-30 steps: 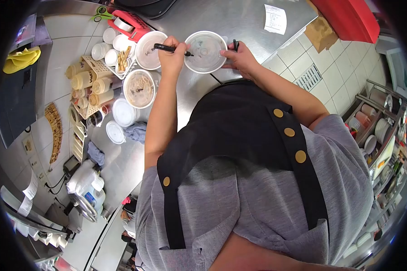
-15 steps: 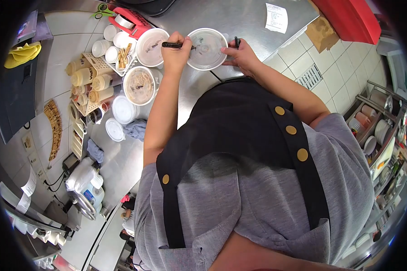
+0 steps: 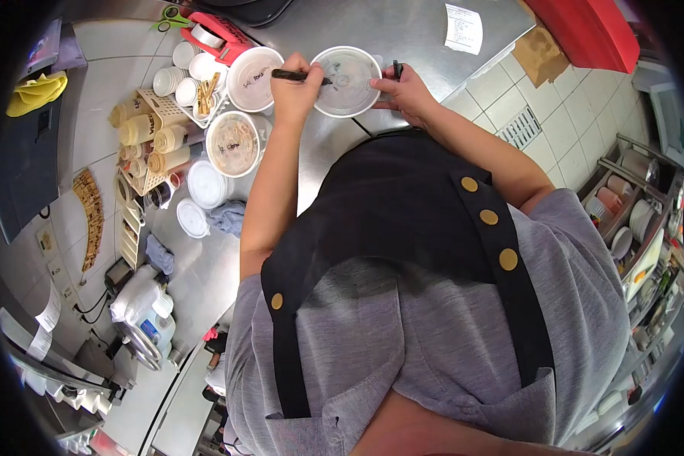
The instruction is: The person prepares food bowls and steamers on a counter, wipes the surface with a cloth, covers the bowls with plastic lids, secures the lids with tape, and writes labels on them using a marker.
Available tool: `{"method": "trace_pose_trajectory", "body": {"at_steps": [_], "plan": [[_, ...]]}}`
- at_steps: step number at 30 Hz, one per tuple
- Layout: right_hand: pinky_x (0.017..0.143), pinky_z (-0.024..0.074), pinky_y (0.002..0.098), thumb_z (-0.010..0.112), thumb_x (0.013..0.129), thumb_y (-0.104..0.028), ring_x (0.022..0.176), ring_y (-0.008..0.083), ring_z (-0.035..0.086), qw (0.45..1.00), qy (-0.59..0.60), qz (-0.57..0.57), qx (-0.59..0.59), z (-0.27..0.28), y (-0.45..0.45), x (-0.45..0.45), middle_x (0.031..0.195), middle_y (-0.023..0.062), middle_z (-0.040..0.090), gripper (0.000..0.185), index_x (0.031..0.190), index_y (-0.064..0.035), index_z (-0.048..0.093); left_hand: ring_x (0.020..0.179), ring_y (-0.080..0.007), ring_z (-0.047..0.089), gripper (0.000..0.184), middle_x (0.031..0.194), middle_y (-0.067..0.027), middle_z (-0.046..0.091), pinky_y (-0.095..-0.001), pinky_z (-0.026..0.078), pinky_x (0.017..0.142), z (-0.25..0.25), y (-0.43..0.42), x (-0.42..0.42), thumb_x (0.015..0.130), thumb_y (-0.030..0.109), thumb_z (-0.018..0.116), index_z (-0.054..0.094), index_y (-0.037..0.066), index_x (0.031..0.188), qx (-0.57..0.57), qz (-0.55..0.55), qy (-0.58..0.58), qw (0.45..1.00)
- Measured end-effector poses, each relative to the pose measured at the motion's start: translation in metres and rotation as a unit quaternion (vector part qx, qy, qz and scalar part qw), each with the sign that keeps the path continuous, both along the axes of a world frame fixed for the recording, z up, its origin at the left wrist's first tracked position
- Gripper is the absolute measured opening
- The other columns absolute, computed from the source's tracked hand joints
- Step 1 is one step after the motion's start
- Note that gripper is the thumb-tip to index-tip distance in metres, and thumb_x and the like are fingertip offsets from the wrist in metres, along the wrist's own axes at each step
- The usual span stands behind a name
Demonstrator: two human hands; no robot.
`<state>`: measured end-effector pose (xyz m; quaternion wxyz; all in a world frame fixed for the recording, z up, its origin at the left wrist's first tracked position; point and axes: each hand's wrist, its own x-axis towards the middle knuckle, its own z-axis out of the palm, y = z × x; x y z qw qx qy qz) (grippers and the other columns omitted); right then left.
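My left hand (image 3: 296,90) is closed around a black marker (image 3: 289,75), whose tip end lies over the left part of a round white container (image 3: 347,90) with a translucent lid. At the container's right edge is my right hand (image 3: 404,93), thumb on the rim and other fingers lower at its side. A small black cap (image 3: 397,70) sticks up between the fingers of that hand. Left of the marker stands a second lidded container (image 3: 252,81) with dark handwriting. Below it is a third one (image 3: 229,147), brownish inside and also marked.
Left of the containers are stacked white cups (image 3: 169,81), a basket of sauce bottles (image 3: 159,114), spare lids (image 3: 207,184) and a blue cloth (image 3: 228,218). Green scissors (image 3: 173,19) and a red holder (image 3: 224,39) lie behind. A receipt (image 3: 463,30) rests on the metal counter (image 3: 403,34).
My left hand has shifted slightly up and right, and the marker tip sits farther up the lid. My right hand keeps its hold at the rim. The whole view has shifted slightly.
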<state>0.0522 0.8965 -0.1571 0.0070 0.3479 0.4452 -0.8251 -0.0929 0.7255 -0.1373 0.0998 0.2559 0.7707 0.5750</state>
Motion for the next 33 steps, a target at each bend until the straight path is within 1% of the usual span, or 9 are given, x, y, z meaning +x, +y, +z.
{"method": "trace_pose_trajectory", "body": {"at_steps": [4,12,16,18,21,25,27,30,33], "plan": [[0.074,0.0643,0.0459,0.074,0.082,-0.004,0.099,0.0255,0.062,1.000,-0.002,0.002,0.004,-0.002,0.000,-0.001,0.107,0.0119,0.051,0.038,0.102,-0.0021,0.042,0.053,-0.0053,0.039,0.028,0.057,0.0035,0.046,-0.0258,0.032,0.048,0.003,0.006,0.001,0.085,0.008,0.068,0.046,0.007,0.067,0.076,0.014,-0.057,0.995],[0.074,0.0644,0.0463,0.075,0.082,-0.003,0.098,0.0263,0.063,1.000,0.007,0.009,-0.008,-0.003,0.001,-0.001,0.108,0.0123,0.051,0.040,0.104,-0.0021,0.042,0.055,-0.0062,0.037,0.030,0.058,0.0043,0.044,-0.0265,0.031,0.050,0.006,0.006,0.003,0.085,0.009,0.067,0.045,0.007,0.066,0.006,0.001,-0.009,1.000],[0.074,0.0645,0.0466,0.075,0.081,-0.004,0.098,0.0258,0.062,1.000,0.006,0.002,-0.004,-0.003,0.000,-0.002,0.107,0.0119,0.051,0.039,0.103,-0.0019,0.042,0.055,-0.0082,0.038,0.029,0.058,0.0020,0.045,-0.0281,0.033,0.050,0.002,0.010,0.005,0.084,0.009,0.067,0.044,0.006,0.066,0.048,0.018,-0.034,0.998],[0.074,0.0645,0.0464,0.075,0.081,-0.004,0.098,0.0257,0.062,1.000,0.006,0.005,-0.003,-0.001,0.001,-0.001,0.107,0.0118,0.051,0.040,0.104,-0.0020,0.042,0.054,-0.0097,0.040,0.028,0.057,-0.0006,0.046,-0.0294,0.034,0.051,0.003,0.010,0.007,0.082,0.010,0.067,0.045,0.005,0.066,-0.015,0.021,0.039,0.999],[0.073,0.0647,0.0460,0.075,0.082,-0.005,0.098,0.0253,0.062,1.000,0.006,0.006,-0.001,0.002,0.000,-0.001,0.107,0.0116,0.051,0.040,0.104,-0.0020,0.042,0.054,-0.0106,0.040,0.028,0.056,-0.0020,0.046,-0.0301,0.035,0.051,0.003,0.008,0.005,0.082,0.011,0.067,0.045,0.005,0.067,-0.045,0.002,0.030,0.998],[0.072,0.0648,0.0452,0.075,0.082,-0.005,0.096,0.0247,0.062,1.000,0.002,0.002,0.005,0.000,0.000,-0.001,0.106,0.0113,0.052,0.038,0.103,-0.0020,0.043,0.054,-0.0106,0.040,0.028,0.055,-0.0013,0.045,-0.0301,0.035,0.051,0.004,0.011,0.008,0.082,0.011,0.067,0.045,0.005,0.066,-0.024,0.019,0.032,0.999],[0.072,0.0648,0.0452,0.075,0.082,-0.005,0.096,0.0246,0.063,1.000,0.003,0.007,0.003,0.000,0.001,-0.001,0.105,0.0113,0.052,0.038,0.103,-0.0021,0.043,0.054,-0.0103,0.039,0.028,0.055,-0.0005,0.043,-0.0296,0.035,0.051,0.003,0.009,0.007,0.081,0.010,0.067,0.045,0.005,0.066,-0.047,0.017,0.003,0.999],[0.073,0.0648,0.0455,0.075,0.082,-0.005,0.096,0.0246,0.063,1.000,0.009,0.013,-0.004,0.002,0.001,-0.001,0.104,0.0111,0.052,0.038,0.102,-0.0022,0.042,0.055,-0.0100,0.039,0.028,0.056,-0.0001,0.043,-0.0294,0.034,0.051,0.000,0.010,0.007,0.081,0.009,0.068,0.044,0.005,0.066,-0.010,0.011,0.018,1.000],[0.073,0.0647,0.0455,0.075,0.082,-0.004,0.096,0.0246,0.063,1.000,0.008,0.011,-0.006,0.003,0.002,0.000,0.104,0.0109,0.052,0.038,0.102,-0.0025,0.042,0.055,-0.0094,0.039,0.028,0.057,-0.0001,0.043,-0.0291,0.034,0.051,0.002,0.008,0.007,0.080,0.008,0.067,0.044,0.005,0.066,-0.027,-0.002,0.021,0.999]]}}
